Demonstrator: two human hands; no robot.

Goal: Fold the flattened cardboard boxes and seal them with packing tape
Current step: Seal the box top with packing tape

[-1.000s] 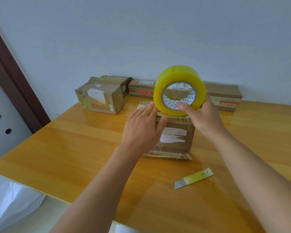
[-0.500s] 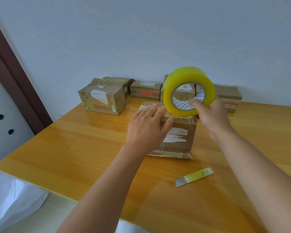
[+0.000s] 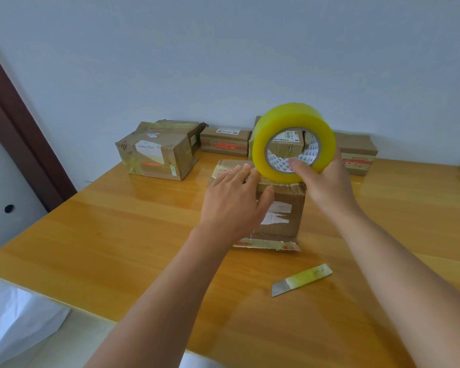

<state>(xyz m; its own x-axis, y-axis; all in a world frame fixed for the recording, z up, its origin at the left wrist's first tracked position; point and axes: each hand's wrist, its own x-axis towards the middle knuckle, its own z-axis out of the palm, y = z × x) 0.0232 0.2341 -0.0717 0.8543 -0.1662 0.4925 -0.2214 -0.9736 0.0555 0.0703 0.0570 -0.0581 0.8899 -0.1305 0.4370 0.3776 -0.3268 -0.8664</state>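
A small brown cardboard box stands on the wooden table, a torn white label on its near face and a loose flap at its base. My left hand lies flat over the box's top left corner, fingers straight, thumb against the near face. My right hand grips a big yellow roll of packing tape, thumb inside the core, and holds it upright on the box's top right edge. Tape runs from the roll onto the box top.
A utility knife lies on the table near the front of the box. Several other cardboard boxes line the wall: a larger one at back left, smaller ones behind. A white bag sits below the table's left edge.
My right hand has carried the tape roll to the right along the box top. My left hand stays pressed on the box's left side.
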